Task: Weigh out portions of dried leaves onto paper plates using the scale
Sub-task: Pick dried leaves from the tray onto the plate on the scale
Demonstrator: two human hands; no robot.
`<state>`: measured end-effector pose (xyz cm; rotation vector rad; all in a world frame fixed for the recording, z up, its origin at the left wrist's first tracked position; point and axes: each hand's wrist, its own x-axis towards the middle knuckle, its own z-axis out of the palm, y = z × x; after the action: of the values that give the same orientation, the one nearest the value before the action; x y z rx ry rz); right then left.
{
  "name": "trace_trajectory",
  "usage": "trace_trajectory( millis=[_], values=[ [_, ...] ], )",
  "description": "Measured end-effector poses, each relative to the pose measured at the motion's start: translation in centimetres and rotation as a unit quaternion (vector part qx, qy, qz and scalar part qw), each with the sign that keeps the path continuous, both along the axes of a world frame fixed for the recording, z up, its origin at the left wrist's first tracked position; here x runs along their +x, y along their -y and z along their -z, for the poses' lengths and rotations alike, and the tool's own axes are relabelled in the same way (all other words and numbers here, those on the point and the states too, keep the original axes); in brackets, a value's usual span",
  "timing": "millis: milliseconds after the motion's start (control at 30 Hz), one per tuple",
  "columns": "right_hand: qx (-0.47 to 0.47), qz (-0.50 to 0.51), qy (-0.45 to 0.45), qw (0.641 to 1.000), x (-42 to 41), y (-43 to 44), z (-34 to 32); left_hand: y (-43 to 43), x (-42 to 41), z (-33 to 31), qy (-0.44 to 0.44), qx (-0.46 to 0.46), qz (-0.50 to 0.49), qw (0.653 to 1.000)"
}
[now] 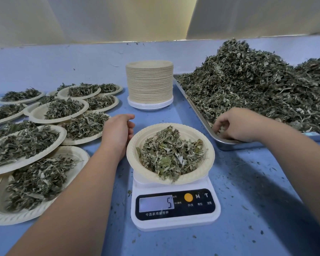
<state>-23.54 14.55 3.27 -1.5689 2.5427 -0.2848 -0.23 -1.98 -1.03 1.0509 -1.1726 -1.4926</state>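
Scale (175, 206) display (156, 203) reads 5, buttons M, T.

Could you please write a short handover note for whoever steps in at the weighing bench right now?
Left hand: empty, loosely open, beside the plate on the scale.
Right hand: in the tray's near corner, fingers curled into the loose leaves; whether it holds any, I cannot tell.
Scale: display shows 5.
Done: a dozen or so filled plates at left.
Left: finish this portion, move it over, take a fresh plate from the stack.
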Motion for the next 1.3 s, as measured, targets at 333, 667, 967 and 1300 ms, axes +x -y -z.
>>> trace_trajectory(
  millis=[333,667,967,1300],
  values=[
    [-0.115,0.025,0.005,0.993,-0.6,0.0,-0.2,-0.1,0.0,-0.1,0.001,0.006,0.001,1.000],
    [-0.220,0.025,0.100,0.970,0.7,-0.3,-1.5,-0.1,-0.1,-0.2,0.002,0.007,-0.001,1.000],
    [-0.254,-0.089,0.171,0.948,6.2,-0.9,-4.7,-0.2,0.0,-0.1,-0.002,0.009,0.000,1.000],
    [-0.187,-0.123,0.044,0.974,7.7,-0.5,-3.5,-0.1,0.0,0.0,0.000,0.007,0.001,1.000]
  ],
)
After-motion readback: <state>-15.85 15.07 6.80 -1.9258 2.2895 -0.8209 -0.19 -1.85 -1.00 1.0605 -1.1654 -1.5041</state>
